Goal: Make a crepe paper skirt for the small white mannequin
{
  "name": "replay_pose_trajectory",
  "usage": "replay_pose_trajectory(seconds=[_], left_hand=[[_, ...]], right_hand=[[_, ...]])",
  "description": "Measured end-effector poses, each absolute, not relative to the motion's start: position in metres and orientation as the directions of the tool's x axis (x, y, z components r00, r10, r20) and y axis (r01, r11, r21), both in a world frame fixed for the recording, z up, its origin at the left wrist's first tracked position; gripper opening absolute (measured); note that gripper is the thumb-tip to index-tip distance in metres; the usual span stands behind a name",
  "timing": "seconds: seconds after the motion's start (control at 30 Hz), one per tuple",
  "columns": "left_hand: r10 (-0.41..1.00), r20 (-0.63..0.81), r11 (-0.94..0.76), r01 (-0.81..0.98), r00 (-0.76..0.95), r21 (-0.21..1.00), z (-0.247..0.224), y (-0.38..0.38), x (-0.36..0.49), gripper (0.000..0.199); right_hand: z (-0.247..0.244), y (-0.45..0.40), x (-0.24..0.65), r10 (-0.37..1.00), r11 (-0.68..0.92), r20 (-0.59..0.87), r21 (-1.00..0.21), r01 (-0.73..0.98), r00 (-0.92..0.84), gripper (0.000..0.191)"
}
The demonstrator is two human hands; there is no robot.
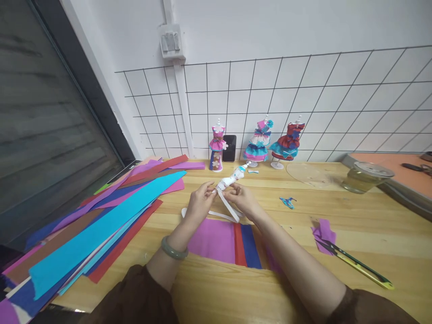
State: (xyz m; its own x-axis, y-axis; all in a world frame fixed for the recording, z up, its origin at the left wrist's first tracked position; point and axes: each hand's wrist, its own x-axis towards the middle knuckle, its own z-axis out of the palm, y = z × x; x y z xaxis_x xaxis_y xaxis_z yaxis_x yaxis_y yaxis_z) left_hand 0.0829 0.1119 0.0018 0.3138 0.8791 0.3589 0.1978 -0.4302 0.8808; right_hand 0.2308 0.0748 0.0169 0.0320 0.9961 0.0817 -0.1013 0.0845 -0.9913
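White wall [286,27] ruled with dark lines stands at twelve o'clock, behind our wooden tabletop [216,292]. Above its middle we hold a white-wrapped miniature dress form [231,180], tilted, its long axis running from eight o'clock at the base to two at the neck. Our left hand [200,203] is nearer the base; our right hand [243,200] bears on its near side. Both sets of fingers grasp the form; we cannot tell which also pinches the white strip [228,208] trailing toward five o'clock. Directly below, at six, lies a purple sheet [212,240]. Coloured strips [111,225] spread at nine, scissors [332,249] at four, and three dressed forms [258,144] between twelve and two.
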Motion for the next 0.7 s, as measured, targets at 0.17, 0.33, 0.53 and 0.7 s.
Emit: replay_pose_trajectory(seconds=[0.17,0.33,0.53,0.7], left_hand=[[0.835,0.463,-0.536,0.248,0.296,0.807,0.004,0.111,0.079,0.032],[0.799,0.501,-0.595,0.313,0.332,0.741,0.005,0.110,0.077,0.032],[0.763,0.550,-0.646,0.375,0.339,0.665,0.006,0.112,0.076,0.030],[0.733,0.584,-0.680,0.415,0.350,0.605,0.006,0.113,0.075,0.029]], right_hand=[[0.019,0.073,0.232,0.994,0.109,0.110,-0.992,-0.071,-0.011,0.036],[0.021,0.072,0.234,0.996,0.082,0.079,-0.995,-0.059,0.048,0.033],[0.016,0.076,0.238,0.990,-0.133,-0.139,-0.837,-0.530,-0.029,0.041],[0.012,0.080,0.243,0.981,-0.183,-0.189,-0.793,-0.582,-0.051,0.035]])
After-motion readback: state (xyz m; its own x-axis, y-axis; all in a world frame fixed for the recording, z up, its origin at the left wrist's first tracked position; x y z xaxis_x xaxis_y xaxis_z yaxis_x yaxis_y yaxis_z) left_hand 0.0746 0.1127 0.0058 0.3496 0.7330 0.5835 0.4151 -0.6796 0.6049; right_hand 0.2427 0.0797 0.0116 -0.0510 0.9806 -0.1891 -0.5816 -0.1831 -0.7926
